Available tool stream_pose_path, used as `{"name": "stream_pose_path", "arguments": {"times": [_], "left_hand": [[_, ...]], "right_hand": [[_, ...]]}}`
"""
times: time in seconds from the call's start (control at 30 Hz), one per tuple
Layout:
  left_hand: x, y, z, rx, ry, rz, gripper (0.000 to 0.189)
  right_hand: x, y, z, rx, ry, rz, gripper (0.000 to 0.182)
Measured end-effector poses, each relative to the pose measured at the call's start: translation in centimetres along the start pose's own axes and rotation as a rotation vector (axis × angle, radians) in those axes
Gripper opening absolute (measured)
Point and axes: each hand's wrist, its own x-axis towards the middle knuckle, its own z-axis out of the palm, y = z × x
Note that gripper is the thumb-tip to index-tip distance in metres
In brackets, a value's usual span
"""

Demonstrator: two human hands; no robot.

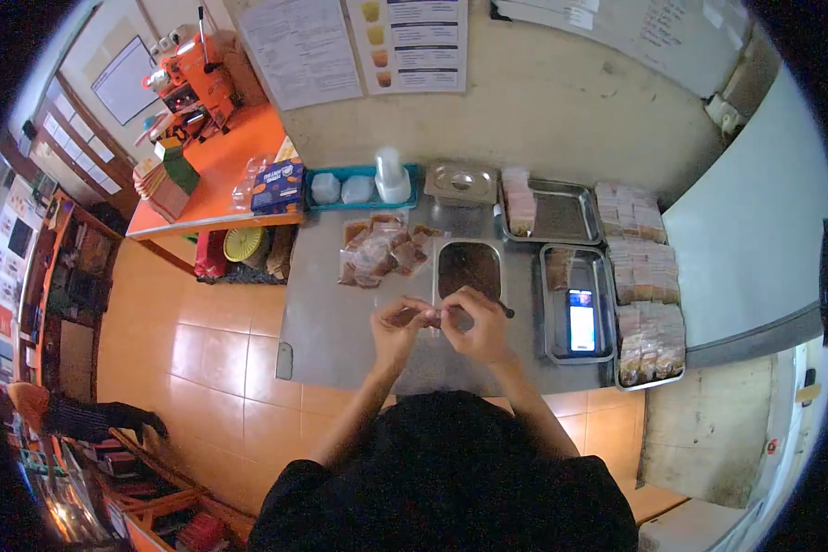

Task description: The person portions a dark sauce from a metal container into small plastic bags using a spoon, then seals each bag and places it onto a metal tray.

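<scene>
My left hand (pixel 400 328) and my right hand (pixel 479 324) meet at the fingertips over the near edge of a steel pan. Between them they pinch a small clear plastic bag (pixel 436 319), mostly hidden by the fingers. The rectangular steel pan (pixel 437 265) holds a dark brown mass, and a dark handle end (pixel 508 310) shows beside my right hand. Left of the pan lies a loose pile of small clear sachets (pixel 379 252) with brown filling. To the right, a steel tray (pixel 546 310) holds a lit phone (pixel 582 321) and a brown-filled sachet (pixel 559 269).
At the back stand a teal tray (pixel 362 205) with plastic cups, a lidded steel container (pixel 461 181) and another steel tray (pixel 586 207) with packets. Rows of packets (pixel 642 269) line the right edge. An orange table (pixel 248 138) adjoins at left. Another person's arm (pixel 90 417) shows at lower left.
</scene>
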Motion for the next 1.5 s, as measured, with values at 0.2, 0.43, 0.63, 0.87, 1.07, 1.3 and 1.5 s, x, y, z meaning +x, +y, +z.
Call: {"name": "stream_pose_path", "arguments": {"times": [0.2, 0.43, 0.63, 0.87, 1.07, 1.3, 1.5], "left_hand": [[-0.6, -1.1, -1.8, 0.076, -0.060, -0.037, 0.005], [-1.9, -2.5, -3.5, 0.184, 0.027, 0.005, 0.009], [0.9, -2.4, -5.7, 0.243, 0.157, 0.155, 0.014], [10.3, -2.1, -5.6, 0.469, 0.304, 0.503, 0.032], [7.3, -13.8, -11.2, 0.992, -0.010, 0.159, 0.045], [-1.5, -17.0, -4.0, 1.366, 0.233, 0.198, 0.045], [-4.3, -17.6, -4.7, 1.142, 0.417, 0.154, 0.026]], "right_hand": [[-0.6, 0.2, 1.0, -0.027, -0.029, -0.002, 0.011], [-1.5, 0.0, 3.3, -0.084, -0.076, 0.048, 0.016], [-2.9, 4.1, 2.1, -0.147, 0.038, 0.162, 0.013], [-3.2, 5.3, -5.7, -0.112, 0.139, 0.215, 0.006], [-2.9, 3.3, -11.1, -0.037, 0.220, 0.203, 0.013], [-2.0, 3.2, -16.2, -0.031, 0.270, 0.339, 0.033], [1.6, -2.4, -11.9, 0.199, 0.058, 0.121, 0.026]]}}
